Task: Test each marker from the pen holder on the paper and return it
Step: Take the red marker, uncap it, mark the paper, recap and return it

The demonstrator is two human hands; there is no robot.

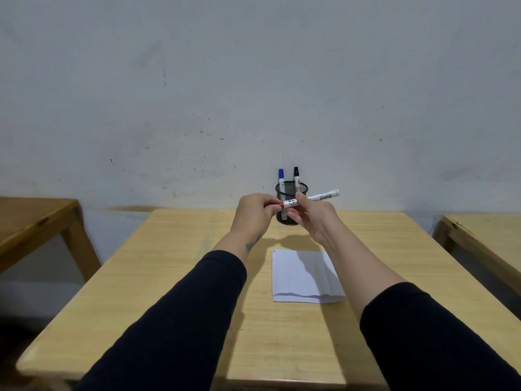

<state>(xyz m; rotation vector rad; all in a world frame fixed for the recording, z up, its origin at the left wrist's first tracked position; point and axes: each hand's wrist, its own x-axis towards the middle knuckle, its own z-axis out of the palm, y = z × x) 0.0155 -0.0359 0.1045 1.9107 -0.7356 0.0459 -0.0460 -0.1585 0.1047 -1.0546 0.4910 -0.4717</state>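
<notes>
both arms reach forward above the wooden table [174, 277]. the left hand [253, 213] pinches the red cap end of a red marker [310, 199]; the right hand [315, 218] grips its white barrel, held level before the mesh pen holder [291, 193], beyond the paper [304, 275].

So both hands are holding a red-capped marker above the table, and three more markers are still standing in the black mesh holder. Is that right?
Not quite: the head view shows two markers in the black mesh holder, a blue-capped marker and a black-capped marker. The left hand and right hand do hold the red-capped marker above the table.
</notes>
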